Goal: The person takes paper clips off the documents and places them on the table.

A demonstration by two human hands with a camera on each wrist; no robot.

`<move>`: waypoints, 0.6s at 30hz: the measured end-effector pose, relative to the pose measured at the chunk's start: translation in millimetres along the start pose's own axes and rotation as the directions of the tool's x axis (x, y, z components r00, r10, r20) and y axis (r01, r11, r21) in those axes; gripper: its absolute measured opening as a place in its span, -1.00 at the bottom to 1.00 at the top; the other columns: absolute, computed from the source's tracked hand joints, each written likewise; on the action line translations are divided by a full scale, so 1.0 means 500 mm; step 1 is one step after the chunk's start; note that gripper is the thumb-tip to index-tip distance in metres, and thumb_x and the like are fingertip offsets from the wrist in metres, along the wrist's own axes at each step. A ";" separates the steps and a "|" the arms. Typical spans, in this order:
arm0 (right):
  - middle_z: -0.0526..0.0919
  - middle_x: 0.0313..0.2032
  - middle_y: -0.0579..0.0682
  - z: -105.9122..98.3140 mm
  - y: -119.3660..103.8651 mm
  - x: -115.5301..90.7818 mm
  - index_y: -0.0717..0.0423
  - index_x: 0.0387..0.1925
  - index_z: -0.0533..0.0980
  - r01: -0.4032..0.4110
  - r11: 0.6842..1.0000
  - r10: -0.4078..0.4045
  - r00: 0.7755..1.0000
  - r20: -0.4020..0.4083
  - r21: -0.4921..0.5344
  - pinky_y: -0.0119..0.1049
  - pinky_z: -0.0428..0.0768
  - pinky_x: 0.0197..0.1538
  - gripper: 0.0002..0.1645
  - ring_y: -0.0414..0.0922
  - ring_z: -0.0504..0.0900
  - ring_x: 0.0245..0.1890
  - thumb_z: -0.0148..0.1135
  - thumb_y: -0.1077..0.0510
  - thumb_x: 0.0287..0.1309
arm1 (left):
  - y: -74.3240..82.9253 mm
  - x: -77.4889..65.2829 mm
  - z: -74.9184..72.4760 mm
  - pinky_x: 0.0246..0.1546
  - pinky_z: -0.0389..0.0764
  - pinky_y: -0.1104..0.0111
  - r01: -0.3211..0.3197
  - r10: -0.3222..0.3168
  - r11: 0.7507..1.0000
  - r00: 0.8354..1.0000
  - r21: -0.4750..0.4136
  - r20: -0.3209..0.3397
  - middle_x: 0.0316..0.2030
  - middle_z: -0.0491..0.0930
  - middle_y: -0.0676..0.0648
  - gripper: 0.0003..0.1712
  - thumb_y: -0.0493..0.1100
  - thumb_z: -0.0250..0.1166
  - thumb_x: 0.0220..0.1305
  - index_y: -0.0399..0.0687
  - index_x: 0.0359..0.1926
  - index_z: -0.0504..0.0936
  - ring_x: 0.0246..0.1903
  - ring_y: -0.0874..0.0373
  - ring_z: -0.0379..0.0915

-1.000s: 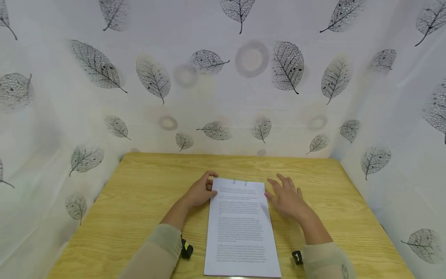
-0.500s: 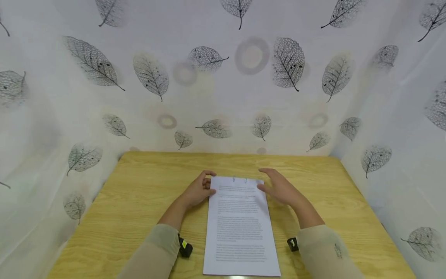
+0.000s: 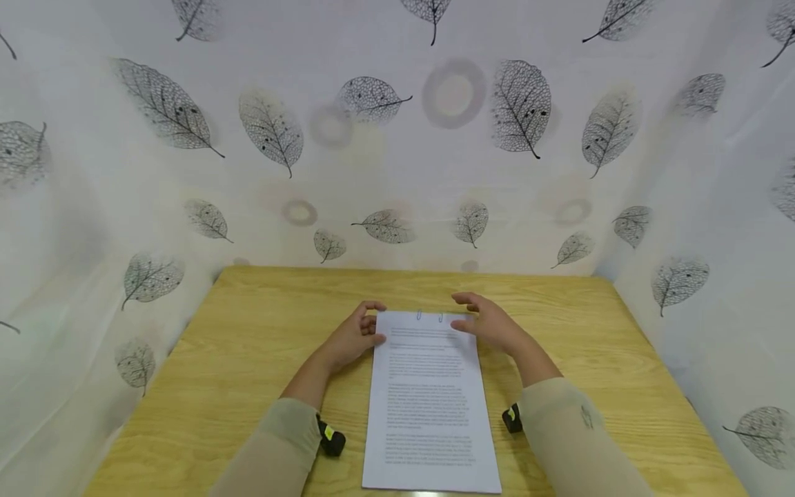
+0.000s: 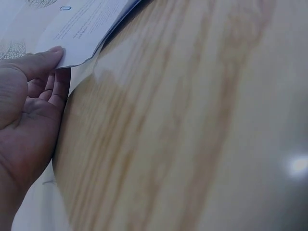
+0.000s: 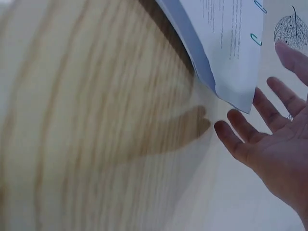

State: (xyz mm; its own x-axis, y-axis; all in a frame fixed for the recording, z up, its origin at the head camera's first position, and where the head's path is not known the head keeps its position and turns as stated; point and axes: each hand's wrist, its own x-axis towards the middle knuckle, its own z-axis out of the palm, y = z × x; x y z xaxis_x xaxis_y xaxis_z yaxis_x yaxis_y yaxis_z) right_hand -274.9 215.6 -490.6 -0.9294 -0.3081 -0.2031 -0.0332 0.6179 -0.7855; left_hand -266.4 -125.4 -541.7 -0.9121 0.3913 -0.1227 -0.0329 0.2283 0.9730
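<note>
A stack of printed paper (image 3: 428, 400) lies lengthwise on the table, its far edge bearing two paper clips, a left one (image 3: 419, 315) and a right one (image 3: 441, 317). My left hand (image 3: 344, 343) pinches the far left corner; in the left wrist view its thumb (image 4: 50, 57) presses on top of the sheets, with fingers curled below. Around the far right corner hovers my right hand (image 3: 493, 328), thumb over the page near the right clip. The right wrist view shows its fingers (image 5: 236, 139) spread and relaxed beside the paper corner (image 5: 240, 91), gripping nothing.
The wooden table (image 3: 261, 324) stretches out on both sides of the paper. A pale curtain (image 3: 385, 166) with a leaf print hangs behind it and at both sides. A black device sits at the left wrist (image 3: 332, 442), another at the right wrist (image 3: 512, 419).
My right hand has moved left and a little farther off, from beside the paper to its far right corner, its thumb coming over the page. The left hand keeps its hold.
</note>
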 end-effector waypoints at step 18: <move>0.80 0.04 0.04 0.024 0.024 0.064 -0.03 0.24 0.69 -0.025 0.995 0.019 0.998 0.064 0.093 -0.18 0.68 0.06 -0.56 -0.09 0.75 -0.03 0.49 0.00 0.39 | 0.005 -0.005 0.011 0.04 0.59 0.33 0.023 -0.023 1.000 1.000 -0.018 -0.004 0.21 0.66 -0.24 -0.33 -0.45 0.30 0.48 0.09 0.45 0.32 0.00 0.07 0.55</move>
State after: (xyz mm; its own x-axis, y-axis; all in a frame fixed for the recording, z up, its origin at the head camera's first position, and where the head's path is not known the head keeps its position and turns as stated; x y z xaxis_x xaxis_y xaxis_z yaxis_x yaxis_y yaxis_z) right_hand -300.5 204.5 -513.6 -0.9043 -0.3425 -0.2548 0.0237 0.5558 -0.8310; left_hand -261.8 -120.9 -539.9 -0.9127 0.3825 -0.1438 -0.0609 0.2207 0.9734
